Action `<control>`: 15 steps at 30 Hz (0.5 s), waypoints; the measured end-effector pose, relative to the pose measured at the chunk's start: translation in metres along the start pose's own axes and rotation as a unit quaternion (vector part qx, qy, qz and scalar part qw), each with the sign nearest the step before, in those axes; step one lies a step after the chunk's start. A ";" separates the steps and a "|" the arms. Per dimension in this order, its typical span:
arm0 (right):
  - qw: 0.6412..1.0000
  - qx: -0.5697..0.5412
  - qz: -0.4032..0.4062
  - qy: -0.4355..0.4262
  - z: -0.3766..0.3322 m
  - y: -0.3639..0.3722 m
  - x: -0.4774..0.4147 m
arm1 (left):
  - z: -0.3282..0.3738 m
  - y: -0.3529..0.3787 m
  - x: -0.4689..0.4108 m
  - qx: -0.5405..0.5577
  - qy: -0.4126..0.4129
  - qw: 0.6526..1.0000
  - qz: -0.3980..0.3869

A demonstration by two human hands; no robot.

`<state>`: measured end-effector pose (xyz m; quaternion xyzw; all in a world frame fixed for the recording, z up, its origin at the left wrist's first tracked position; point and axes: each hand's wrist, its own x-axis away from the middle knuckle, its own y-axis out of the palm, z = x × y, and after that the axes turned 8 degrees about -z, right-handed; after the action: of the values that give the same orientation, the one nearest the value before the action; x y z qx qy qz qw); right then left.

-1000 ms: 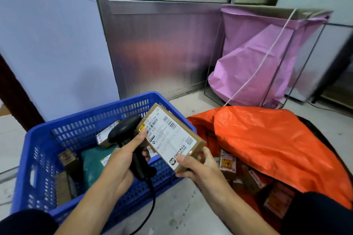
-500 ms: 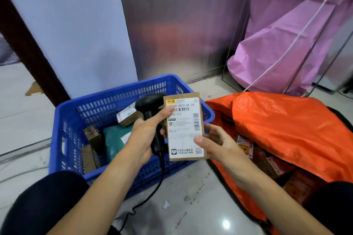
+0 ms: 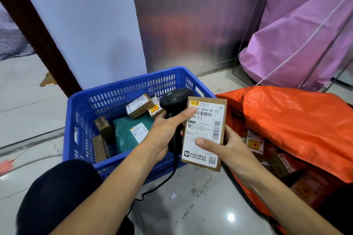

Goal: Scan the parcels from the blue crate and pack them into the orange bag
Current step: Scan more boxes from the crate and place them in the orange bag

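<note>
My left hand point(image 3: 165, 131) grips a black handheld scanner point(image 3: 176, 99), and its thumb lies across the top left of a brown cardboard parcel point(image 3: 205, 139) with a white label. My right hand point(image 3: 224, 148) holds that parcel upright from the right side, thumb on the label, between the blue crate point(image 3: 80, 120) and the orange bag point(image 3: 298, 126). Inside the crate lie a green mailer point(image 3: 129, 133) and several small brown boxes point(image 3: 138, 106). More parcels point(image 3: 255, 142) show in the bag's open mouth on the right.
The scanner's black cable point(image 3: 152, 191) trails down over the tiled floor. A pink bag on a wire frame point(image 3: 298, 40) stands behind the orange bag against a metal wall. My dark-clothed knee point(image 3: 57, 194) is at the lower left.
The parcel has turned from tilted to upright, label facing me. My view has shifted left and downward, so crate, bag and hands sit further right and look larger. Both grips are unchanged.
</note>
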<state>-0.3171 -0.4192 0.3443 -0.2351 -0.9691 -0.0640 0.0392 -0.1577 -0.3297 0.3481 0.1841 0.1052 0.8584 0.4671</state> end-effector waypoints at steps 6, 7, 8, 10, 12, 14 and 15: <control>0.997 0.037 0.067 -0.012 0.003 -0.022 -0.011 | 0.002 -0.004 -0.004 -0.008 0.002 1.000 -0.017; 0.995 0.040 0.087 -0.017 0.003 -0.028 -0.014 | 0.003 -0.005 -0.004 0.001 0.003 1.000 -0.026; 0.993 0.042 0.108 -0.020 0.002 -0.034 -0.017 | 0.004 -0.005 -0.003 0.012 0.007 0.999 -0.038; 0.988 0.037 0.145 -0.024 0.001 -0.048 -0.021 | 0.003 -0.004 -0.001 0.018 0.009 0.998 -0.066; 0.983 0.031 0.177 -0.023 0.002 -0.059 -0.024 | 0.000 -0.001 0.002 0.015 0.003 0.996 -0.084; 0.977 0.032 0.209 -0.024 0.004 -0.066 -0.026 | -0.003 0.004 0.004 0.010 -0.009 0.996 -0.090; 0.974 0.032 0.223 -0.026 0.004 -0.069 -0.027 | -0.004 0.005 0.004 0.008 -0.012 0.996 -0.094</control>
<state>-0.3250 -0.4915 0.3297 -0.4457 -0.8944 -0.0164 0.0345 -0.1652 -0.3289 0.3471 0.1871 0.1236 0.8078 0.5451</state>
